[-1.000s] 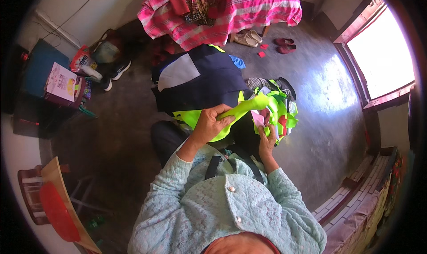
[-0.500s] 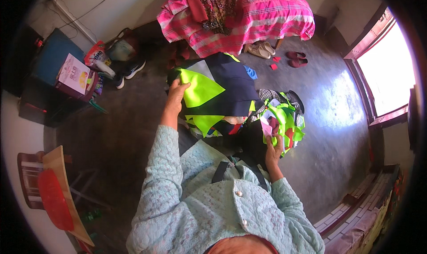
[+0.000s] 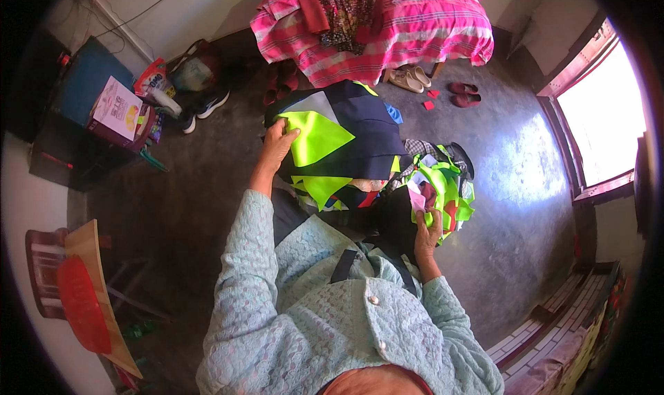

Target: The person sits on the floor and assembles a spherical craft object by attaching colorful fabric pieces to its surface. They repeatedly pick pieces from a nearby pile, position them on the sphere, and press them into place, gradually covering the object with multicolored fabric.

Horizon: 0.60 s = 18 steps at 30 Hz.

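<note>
My left hand (image 3: pixel 275 149) pinches the left edge of a bright yellow-green fabric piece (image 3: pixel 319 140). That piece lies over dark navy cloth (image 3: pixel 370 129) spread on a heap in front of me, and a grey scrap (image 3: pixel 311 106) lies just behind it. Another yellow-green piece (image 3: pixel 320 189) hangs at the heap's near edge. On the right, my right hand (image 3: pixel 428 234) has its fingers closed at a pile of mixed scraps (image 3: pixel 446 187), mostly yellow-green with some red and white. A pale pink scrap (image 3: pixel 416 196) touches its fingertips; exactly what the fingers grip is hard to see.
A bed with a pink checked cover (image 3: pixel 429 25) stands at the back, with beige shoes (image 3: pixel 408 79) and dark red shoes (image 3: pixel 464 95) near it. Boxes (image 3: pixel 116 111) and bags are at the left. A wooden board (image 3: pixel 104 284) leans at lower left; a bright doorway (image 3: pixel 598 108) is at right.
The view has shifted slightly. My left hand still holds the yellow-green piece, whose left part is now more bunched and folded at the fingers. My right hand stays at the scrap pile.
</note>
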Available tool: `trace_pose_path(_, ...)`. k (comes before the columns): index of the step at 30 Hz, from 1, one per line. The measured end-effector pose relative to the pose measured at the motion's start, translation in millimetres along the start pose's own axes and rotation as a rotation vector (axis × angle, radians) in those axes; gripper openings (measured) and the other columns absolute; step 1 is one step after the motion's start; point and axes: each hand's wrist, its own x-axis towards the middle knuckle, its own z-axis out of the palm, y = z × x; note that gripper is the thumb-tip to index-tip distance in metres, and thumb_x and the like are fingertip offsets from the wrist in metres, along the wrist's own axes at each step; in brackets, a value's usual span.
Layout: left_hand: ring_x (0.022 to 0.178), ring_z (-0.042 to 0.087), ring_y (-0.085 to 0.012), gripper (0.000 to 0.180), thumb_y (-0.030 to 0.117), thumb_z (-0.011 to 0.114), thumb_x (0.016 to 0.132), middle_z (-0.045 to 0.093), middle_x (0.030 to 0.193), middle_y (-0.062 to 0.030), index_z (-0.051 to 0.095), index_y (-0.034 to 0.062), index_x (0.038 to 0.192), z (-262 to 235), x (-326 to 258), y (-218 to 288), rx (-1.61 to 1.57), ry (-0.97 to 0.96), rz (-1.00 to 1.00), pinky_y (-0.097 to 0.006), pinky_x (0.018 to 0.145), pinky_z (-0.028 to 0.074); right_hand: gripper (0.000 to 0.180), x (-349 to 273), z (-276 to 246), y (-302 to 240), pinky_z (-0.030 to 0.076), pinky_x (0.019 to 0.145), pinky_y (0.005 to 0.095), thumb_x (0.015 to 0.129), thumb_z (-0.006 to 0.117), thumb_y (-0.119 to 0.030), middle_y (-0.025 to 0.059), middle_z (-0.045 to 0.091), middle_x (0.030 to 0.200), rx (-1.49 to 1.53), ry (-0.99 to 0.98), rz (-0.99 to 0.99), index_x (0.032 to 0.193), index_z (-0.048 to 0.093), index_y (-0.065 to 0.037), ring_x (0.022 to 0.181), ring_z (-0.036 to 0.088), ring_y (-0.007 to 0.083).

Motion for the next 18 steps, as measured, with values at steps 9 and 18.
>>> trace_pose_path(9,0.092,0.062,-0.0424,0.050,0.015,0.069,0.077,0.065,0.099,-0.0250,0.055,0.0109,0.125,-18.4,9.5,-11.9,0.699,0.224,0.313,-0.048,0.075,0.050,0.018,-0.1,1.2,-3.6,0.042,0.078,0.0272,0.083,0.068,-0.006,0.0071,0.053,0.090,-0.010,0.006,-0.023,0.096,0.057,0.000,0.085,0.053,0.0184)
trace_pose_path(18,0.094,0.063,-0.0412,0.076,0.013,0.070,0.079,0.065,0.106,-0.0227,0.031,0.0144,0.144,-11.7,-10.2,-16.4,0.822,0.294,0.048,-0.047,0.079,0.050,0.018,1.0,-1.6,-2.0,0.043,0.078,0.0272,0.083,0.068,-0.007,0.0072,0.054,0.090,-0.035,-0.008,-0.019,0.096,0.057,0.000,0.085,0.053,0.0183)
